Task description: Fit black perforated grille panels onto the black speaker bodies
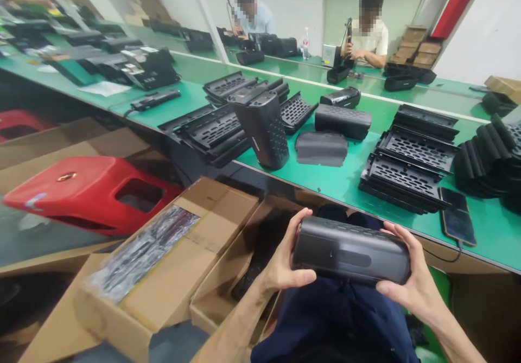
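Gripping a black speaker [350, 250] by its two ends, the left hand [285, 260] and right hand [411, 276] are holding it level over the lap, just below the near edge of the green table [345, 181], probably so its long face is showing; both hands are wrapping it, thumbs in front; beyond that edge another speaker [264, 129] is standing upright, grille panels [411, 162] are lying stacked, a phone [458, 215] is resting; cardboard boxes [171, 265] are sitting left of the lap.
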Demonstrator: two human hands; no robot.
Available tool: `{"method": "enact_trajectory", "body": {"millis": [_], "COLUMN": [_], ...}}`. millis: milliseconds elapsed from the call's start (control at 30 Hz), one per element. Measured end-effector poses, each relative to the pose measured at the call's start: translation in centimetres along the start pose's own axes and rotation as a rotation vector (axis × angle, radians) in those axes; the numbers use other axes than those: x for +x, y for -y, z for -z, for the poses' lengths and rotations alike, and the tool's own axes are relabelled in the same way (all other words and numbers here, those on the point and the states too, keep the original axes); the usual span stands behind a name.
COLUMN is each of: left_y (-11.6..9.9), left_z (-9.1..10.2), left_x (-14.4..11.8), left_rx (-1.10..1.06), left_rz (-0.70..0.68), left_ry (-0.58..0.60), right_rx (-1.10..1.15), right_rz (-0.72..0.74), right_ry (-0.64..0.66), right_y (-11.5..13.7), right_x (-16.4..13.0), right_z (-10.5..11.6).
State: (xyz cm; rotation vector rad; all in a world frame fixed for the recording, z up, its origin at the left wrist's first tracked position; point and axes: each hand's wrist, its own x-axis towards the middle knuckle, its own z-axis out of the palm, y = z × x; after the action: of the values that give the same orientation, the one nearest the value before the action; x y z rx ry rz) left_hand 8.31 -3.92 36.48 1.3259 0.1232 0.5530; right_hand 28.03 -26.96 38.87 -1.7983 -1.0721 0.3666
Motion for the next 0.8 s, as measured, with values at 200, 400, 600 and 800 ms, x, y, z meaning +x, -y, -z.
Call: {"method": "enact_trajectory", "body": {"millis": [200, 400, 600, 800], "left_y": [-0.1, 0.3, 1.4, 1.4], "left_z": [-0.4, -1.0, -0.7, -0.6], "left_x": [0.6, 0.8, 0.6, 0.4], "left_rx": [-0.094, -0.069, -0.071, -0.094], "left_rz": [0.013, -0.045, 0.082, 0.155], "left_ry": [-0.013, -0.083, -0.022, 0.02], "right_rx": [0.019, -0.047, -0.014, 0.013], "right_rz": [-0.081, 0.062, -0.041, -0.111], "right_ry": [0.041, -0.037, 0.024, 0.017], "right_y": [0.5, 0.4, -1.6, -3.9], "right_x": [-1.1, -0.5, -0.9, -2.1], "right_z": [0.6, 0.6, 0.9, 0.7]}}
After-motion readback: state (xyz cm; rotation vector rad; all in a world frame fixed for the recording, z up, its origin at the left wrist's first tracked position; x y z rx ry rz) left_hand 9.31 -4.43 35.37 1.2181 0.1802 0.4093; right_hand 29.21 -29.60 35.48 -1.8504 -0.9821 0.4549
